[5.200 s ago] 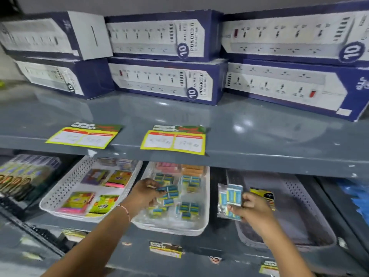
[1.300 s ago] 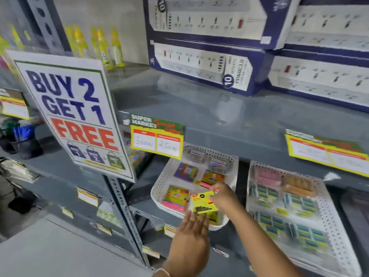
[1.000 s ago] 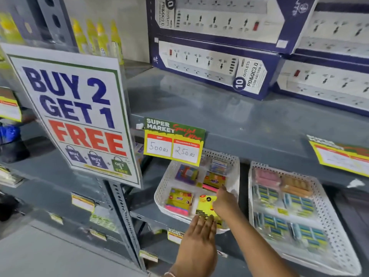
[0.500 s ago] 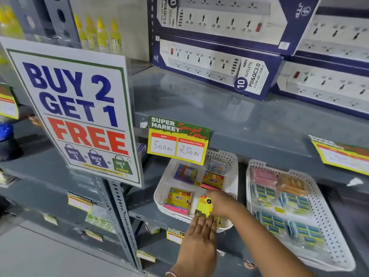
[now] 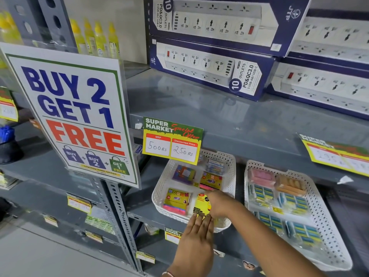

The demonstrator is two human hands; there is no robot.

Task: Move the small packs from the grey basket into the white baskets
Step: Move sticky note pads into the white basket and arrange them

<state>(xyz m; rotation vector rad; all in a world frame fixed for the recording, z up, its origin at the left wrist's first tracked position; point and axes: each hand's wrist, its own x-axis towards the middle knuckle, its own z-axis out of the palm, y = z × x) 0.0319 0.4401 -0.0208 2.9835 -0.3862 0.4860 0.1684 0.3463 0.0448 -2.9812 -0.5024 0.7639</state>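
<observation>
Two white baskets stand on the lower shelf. The left white basket [image 5: 159, 188] holds several colourful sticky-note packs. My right hand [image 5: 218, 203] grips a yellow pack [image 5: 201, 204] standing on edge in that basket's front right corner. My left hand [image 5: 196, 238] lies flat, fingers together, against the basket's front rim just below the pack. The right white basket [image 5: 327, 234] holds pink and orange packs at the back and several blue-and-yellow packs in front. The grey basket is out of view to the right.
A large "BUY 2 GET 1 FREE" sign [image 5: 77, 118] stands at the left on the shelf upright. A price tag [image 5: 172, 143] hangs over the left basket's back. Blue power-strip boxes [image 5: 211, 68] fill the upper shelf. Yellow bottles [image 5: 95, 39] stand behind.
My right hand has lowered the yellow pack deeper into the left white basket's front right corner. My left hand stays flat at the rim. The view has shifted slightly.
</observation>
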